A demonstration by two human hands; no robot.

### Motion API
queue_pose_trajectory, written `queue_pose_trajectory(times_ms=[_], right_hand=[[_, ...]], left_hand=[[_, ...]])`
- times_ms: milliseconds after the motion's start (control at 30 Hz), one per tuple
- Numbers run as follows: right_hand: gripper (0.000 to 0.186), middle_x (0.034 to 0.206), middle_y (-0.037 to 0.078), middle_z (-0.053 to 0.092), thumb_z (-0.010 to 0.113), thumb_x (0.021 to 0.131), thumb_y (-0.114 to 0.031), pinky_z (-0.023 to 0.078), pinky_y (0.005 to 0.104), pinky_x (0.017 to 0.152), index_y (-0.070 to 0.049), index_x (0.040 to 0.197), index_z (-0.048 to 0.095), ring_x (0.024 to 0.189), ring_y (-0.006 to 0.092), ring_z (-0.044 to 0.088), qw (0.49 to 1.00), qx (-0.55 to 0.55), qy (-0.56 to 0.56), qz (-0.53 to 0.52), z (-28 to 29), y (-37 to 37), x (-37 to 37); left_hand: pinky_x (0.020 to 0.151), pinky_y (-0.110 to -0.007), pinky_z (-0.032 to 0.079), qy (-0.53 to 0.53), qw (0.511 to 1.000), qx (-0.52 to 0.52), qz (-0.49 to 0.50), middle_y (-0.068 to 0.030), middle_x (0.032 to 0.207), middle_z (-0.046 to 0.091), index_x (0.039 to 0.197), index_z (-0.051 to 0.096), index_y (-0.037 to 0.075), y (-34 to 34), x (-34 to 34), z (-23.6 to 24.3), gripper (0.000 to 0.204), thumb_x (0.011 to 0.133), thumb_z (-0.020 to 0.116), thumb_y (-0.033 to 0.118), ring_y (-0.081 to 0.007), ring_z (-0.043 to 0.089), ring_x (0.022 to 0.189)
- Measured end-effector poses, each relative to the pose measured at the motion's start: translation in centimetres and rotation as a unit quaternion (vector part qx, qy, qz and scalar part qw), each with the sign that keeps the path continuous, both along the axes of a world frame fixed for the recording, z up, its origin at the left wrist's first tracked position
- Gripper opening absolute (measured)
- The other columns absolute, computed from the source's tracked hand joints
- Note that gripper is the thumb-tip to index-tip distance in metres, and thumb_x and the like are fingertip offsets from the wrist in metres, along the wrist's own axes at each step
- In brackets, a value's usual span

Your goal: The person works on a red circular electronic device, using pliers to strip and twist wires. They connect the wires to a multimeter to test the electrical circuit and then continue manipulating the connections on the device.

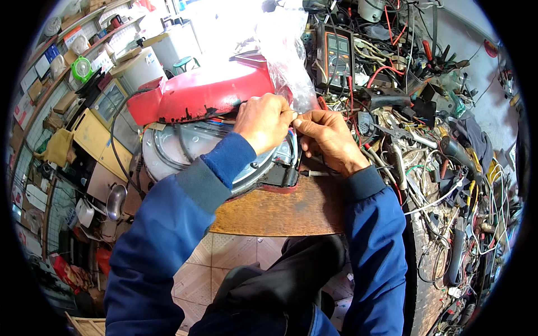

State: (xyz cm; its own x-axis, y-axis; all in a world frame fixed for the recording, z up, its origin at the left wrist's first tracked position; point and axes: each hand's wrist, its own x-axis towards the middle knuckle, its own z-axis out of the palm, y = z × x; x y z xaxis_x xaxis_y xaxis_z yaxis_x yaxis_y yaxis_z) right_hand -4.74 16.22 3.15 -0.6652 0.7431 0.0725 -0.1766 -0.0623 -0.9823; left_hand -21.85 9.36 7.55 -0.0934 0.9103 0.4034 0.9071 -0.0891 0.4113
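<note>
Both hands are raised over the far side of a brown wooden tabletop with a curved near edge. The left hand is palm down with the fingers curled in; the right hand faces it, thumb and forefinger drawn close together. The fingertips meet nearly tip to tip. Whether a fine wire lies between them cannot be told.

Beneath the left hand and forearm sits a grey, rounded, hard-looking housing, partly covered by the sleeve. A thin bundle of coloured insulated wires runs at its right side, just below the fingertips. A glossy red curved shell, its lower edge marked black, lies along the housing's far side.

Handling, in judgement: the housing appears stiff, fairly light for its bulk and smooth enough to slip; it is best taken by its outer rim with both hands. The wires should be soft and flexible, fragile at their ends, and are best pinched on the insulation.

Labels: no writing is legible on the housing or shell. A dark, orange-edged multimeter beyond the hands carries markings too small to read.
</note>
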Motion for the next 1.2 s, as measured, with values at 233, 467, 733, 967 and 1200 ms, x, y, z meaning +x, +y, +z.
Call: queue_pose_trajectory(times_ms=[233, 467, 733, 967, 1200], right_hand=[[0.022, 0.064, 0.001, 0.062, 0.077, 0.097, -0.018, 0.037, 0.0242, 0.042, 0.003, 0.088, 0.073, 0.050, 0.0071, 0.051, 0.998, 0.041, -0.019, -0.034, -0.6, 0.2, -0.6], [0.020, 0.063, 0.002, 0.062, 0.077, 0.095, -0.012, 0.034, 0.0266, 0.040, 0.002, 0.084, 0.072, 0.046, 0.0079, 0.049, 0.999, 0.031, 0.008, -0.030, 0.2, -0.3, -0.7], [0.014, 0.068, 0.003, 0.066, 0.077, 0.095, -0.010, 0.036, 0.0259, 0.039, 0.003, 0.090, 0.075, 0.045, 0.0079, 0.051, 0.996, 0.060, -0.023, -0.056, 0.1, -0.6, -0.7], [0.013, 0.069, 0.001, 0.065, 0.082, 0.088, -0.008, 0.042, 0.0244, 0.044, 0.001, 0.091, 0.073, 0.050, 0.0078, 0.055, 0.995, 0.051, -0.069, 0.044, 1.8, -1.1, 1.4], [0.020, 0.077, 0.004, 0.068, 0.081, 0.075, -0.004, 0.049, 0.0297, 0.060, 0.003, 0.090, 0.069, 0.068, 0.0111, 0.061, 0.988, 0.113, -0.106, 0.016, 0.4, -1.4, 0.8]], left_hand=[[0.067, -0.042, 0.055, 0.009, 1.000, -0.021, 0.008, -0.0200, 0.078, 0.073, 0.093, 0.077, 0.001, 0.3, -0.1, 0.1, 0.025, 0.094, 0.072, 0.025, -0.0309, 0.073, 0.072], [0.064, -0.040, 0.053, 0.002, 1.000, -0.024, -0.008, -0.0189, 0.075, 0.071, 0.093, 0.074, -0.001, 0.1, -0.3, 0.5, 0.023, 0.095, 0.071, 0.021, -0.0252, 0.071, 0.068], [0.065, -0.039, 0.053, -0.010, 0.999, -0.028, -0.020, -0.0185, 0.076, 0.071, 0.093, 0.073, -0.002, 0.0, -0.3, 0.7, 0.022, 0.096, 0.071, 0.020, -0.0218, 0.070, 0.069], [0.067, -0.040, 0.054, -0.001, 0.999, -0.027, -0.025, -0.0201, 0.080, 0.072, 0.095, 0.073, -0.003, -0.3, -0.5, 0.9, 0.023, 0.096, 0.071, 0.020, -0.0268, 0.073, 0.073], [0.073, -0.047, 0.055, 0.055, 0.998, -0.027, -0.021, -0.0249, 0.087, 0.072, 0.096, 0.072, -0.003, -0.7, -0.3, 1.2, 0.023, 0.096, 0.069, 0.020, -0.0398, 0.073, 0.083]])
